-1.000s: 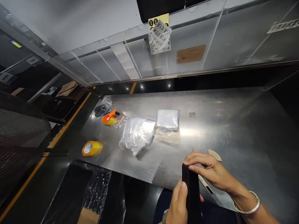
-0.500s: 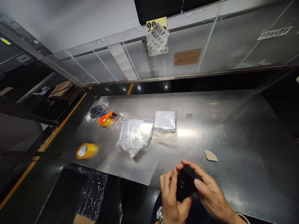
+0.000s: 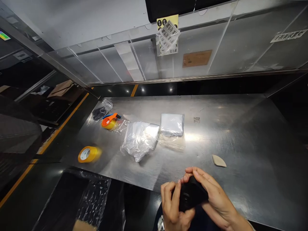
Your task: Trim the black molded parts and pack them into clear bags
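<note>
A small black box-like object with rounded edges is held between my two hands at the table's front edge; its exact kind I cannot make out. My left hand wraps its fingers and thumb around the left side. From the right, my right hand grips it, thumb and fingertips at the top edge. A beige quarter-round pad lies on the metal table beyond my right hand. Farther off sit a crumpled clear plastic bag and a stack of clear plastic sleeves.
Yellow tape rolls stand at the left, near an orange tape dispenser. A bag with black items lies at the far left corner. Below the left front edge is a black plastic-lined container. A transparent panel rises behind the table.
My right thumb has moved up from the black object's side to its top edge. The object has turned a little in my hands. The whole view has shifted slightly.
</note>
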The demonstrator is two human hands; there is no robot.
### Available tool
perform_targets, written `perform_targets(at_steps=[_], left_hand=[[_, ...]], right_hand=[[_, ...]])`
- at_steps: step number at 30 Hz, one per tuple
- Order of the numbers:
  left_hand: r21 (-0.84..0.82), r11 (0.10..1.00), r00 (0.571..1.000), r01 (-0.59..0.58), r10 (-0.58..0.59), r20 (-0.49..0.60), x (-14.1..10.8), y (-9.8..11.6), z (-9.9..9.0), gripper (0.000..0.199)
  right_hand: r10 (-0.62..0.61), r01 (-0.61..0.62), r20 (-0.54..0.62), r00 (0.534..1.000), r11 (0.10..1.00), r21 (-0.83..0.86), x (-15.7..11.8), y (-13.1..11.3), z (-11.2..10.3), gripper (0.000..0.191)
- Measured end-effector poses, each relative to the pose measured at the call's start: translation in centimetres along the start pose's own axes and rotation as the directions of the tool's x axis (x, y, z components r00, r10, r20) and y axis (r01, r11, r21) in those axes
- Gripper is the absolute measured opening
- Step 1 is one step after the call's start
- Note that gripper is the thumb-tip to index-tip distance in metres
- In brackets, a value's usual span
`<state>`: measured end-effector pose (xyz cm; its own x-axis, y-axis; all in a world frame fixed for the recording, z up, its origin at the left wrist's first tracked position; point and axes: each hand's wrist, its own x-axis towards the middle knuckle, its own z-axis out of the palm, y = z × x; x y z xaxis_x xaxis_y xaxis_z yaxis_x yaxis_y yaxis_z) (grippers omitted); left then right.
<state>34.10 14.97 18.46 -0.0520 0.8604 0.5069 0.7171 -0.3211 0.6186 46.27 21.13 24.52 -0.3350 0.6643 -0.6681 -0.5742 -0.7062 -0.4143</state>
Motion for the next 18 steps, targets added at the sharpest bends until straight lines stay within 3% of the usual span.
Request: perform_targets(at_steps=[3,5,6,8,10,12,13,15,18], left_hand=[[-0.110,0.991,0.993,0.078,-0.067,0.100,0.3,-0.8,-1.1,0.070],[-0.236,0.943,0.956,0.235,-0.180,0.231,0.4,-1.5,-2.0,0.070],[-0.302,0.886,0.918,0.351,-0.263,0.297,0.4,-1.9,-2.5,0.064],[-0.405,0.688,0.789,0.602,-0.437,0.431,0.5,-2.6,-3.2,0.046],[-0.442,0.443,0.626,0.780,-0.568,0.534,0.7,-3.2,-3.6,0.037],[-0.454,0.262,0.506,0.852,-0.634,0.585,1.0,-3.6,-3.8,0.037],[-0.465,0.202,0.472,0.862,-0.656,0.589,1.2,-3.8,-3.9,0.037],[-0.516,0.114,0.452,0.849,-0.662,0.598,1.4,-3.9,-4.0,0.040],[-0.621,0.028,0.506,0.783,-0.609,0.611,1.5,-3.5,-4.0,0.054]], right_hand=[[0.047,-0.020,-0.135,0.990,0.981,0.193,1.9,0.6,-0.5,0.019],[0.084,-0.033,-0.172,0.981,0.960,0.278,3.3,1.0,-1.0,0.016],[0.097,-0.038,-0.187,0.978,0.954,0.297,3.9,1.1,-1.2,0.015],[0.119,-0.047,-0.208,0.971,0.945,0.323,5.0,1.5,-1.6,0.012],[0.135,-0.050,-0.227,0.964,0.936,0.348,5.9,2.0,-1.6,0.007],[0.141,-0.044,-0.240,0.960,0.929,0.367,6.6,2.4,-1.4,0.006],[0.142,-0.040,-0.247,0.959,0.926,0.376,6.9,2.6,-1.2,0.007],[0.140,-0.028,-0.262,0.955,0.921,0.388,7.4,2.8,-0.9,0.009],[0.120,0.010,-0.293,0.948,0.914,0.406,7.9,2.9,-0.5,0.015]])
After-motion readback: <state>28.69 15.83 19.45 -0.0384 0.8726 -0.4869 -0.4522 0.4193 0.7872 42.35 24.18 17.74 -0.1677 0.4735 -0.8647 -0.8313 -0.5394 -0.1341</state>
